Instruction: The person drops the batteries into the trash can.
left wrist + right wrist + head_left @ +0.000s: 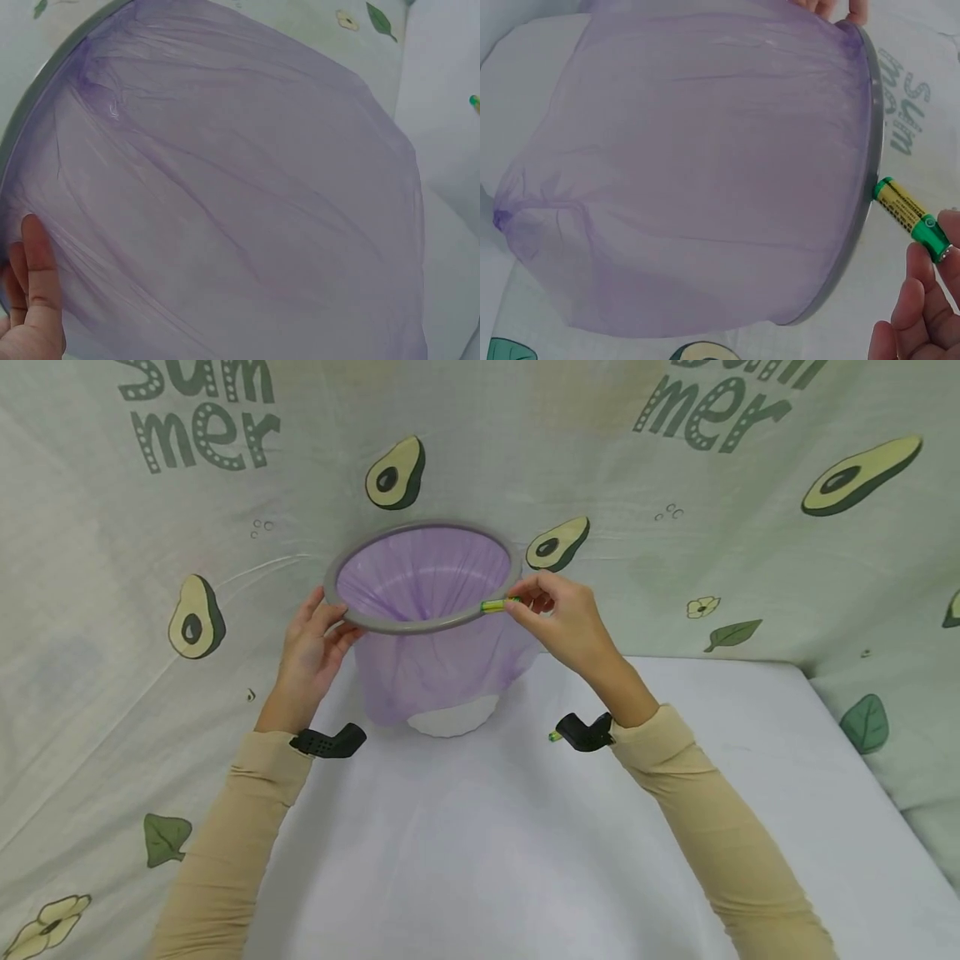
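A white trash bin (453, 718) stands on the white table, lined with a translucent purple trash bag (438, 672). A grey ring (408, 627) runs round the bin's top over the bag. At the ring's left side, my left hand (306, 643) grips the rim; its fingers show against the bag in the left wrist view. My right hand (562, 618) pinches a green and yellow battery (904, 208) by one end between thumb and fingers. The battery's other end is at the right front of the ring; whether it touches cannot be told. The bottom of the bag's inside is hidden.
Another green and yellow battery (554, 736) lies on the white table (480, 843), partly hidden by the black wrist camera (583, 732) on my right arm. Avocado-printed cloth (600, 460) hangs behind the bin and along both sides.
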### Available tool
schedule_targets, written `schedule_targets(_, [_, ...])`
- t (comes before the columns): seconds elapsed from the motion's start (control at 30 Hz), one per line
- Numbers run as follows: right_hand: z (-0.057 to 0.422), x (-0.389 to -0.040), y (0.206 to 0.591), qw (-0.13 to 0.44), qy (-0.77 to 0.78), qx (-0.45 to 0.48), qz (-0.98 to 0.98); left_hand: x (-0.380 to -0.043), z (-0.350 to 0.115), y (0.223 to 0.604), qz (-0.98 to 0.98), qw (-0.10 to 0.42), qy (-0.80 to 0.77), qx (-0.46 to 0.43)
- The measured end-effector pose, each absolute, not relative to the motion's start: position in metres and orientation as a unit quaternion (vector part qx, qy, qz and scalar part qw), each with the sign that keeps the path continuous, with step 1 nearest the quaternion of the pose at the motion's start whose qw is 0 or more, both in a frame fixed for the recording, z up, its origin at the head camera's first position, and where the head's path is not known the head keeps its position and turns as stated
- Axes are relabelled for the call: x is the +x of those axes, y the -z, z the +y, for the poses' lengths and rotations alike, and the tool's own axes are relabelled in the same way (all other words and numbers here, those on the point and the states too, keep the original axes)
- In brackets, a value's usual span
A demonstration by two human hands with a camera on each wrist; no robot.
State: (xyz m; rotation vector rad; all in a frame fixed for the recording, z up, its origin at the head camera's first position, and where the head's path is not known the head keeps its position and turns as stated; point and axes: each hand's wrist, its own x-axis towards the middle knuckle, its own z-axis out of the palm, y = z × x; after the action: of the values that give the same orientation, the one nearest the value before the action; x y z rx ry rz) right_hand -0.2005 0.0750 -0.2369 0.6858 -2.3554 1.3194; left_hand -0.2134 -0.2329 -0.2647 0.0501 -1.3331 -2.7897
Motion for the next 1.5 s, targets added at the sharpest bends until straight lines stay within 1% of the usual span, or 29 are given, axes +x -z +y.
schedule_targets(0.23, [0.067, -0.207, 0.236, 0.196, -0.464, 0.253, -0.826, -0.215, -0.232, 0.263, -0.434, 0.029, 0.901, 0.015])
schedule_targets(0.8, [0.046, -0.212, 0.239, 0.178, -0.432, 0.279, -0.839, -0.216, -0.232, 0.267, -0.438, 0.038, 0.898, 0.013])
schedule_targets(1.17, [0.054, -0.212, 0.248, 0.187, -0.439, 0.268, -0.837, -0.217, -0.232, 0.267, -0.446, 0.045, 0.894, 0.009])
schedule_targets(1.4, [0.066, -0.211, 0.263, 0.186, -0.472, 0.235, -0.829, -0.22, -0.232, 0.269, -0.453, 0.05, 0.89, 0.011])
schedule_targets(1.5, [0.072, -0.212, 0.272, 0.176, -0.479, 0.218, -0.832, -0.22, -0.232, 0.269, -0.452, 0.05, 0.891, 0.013])
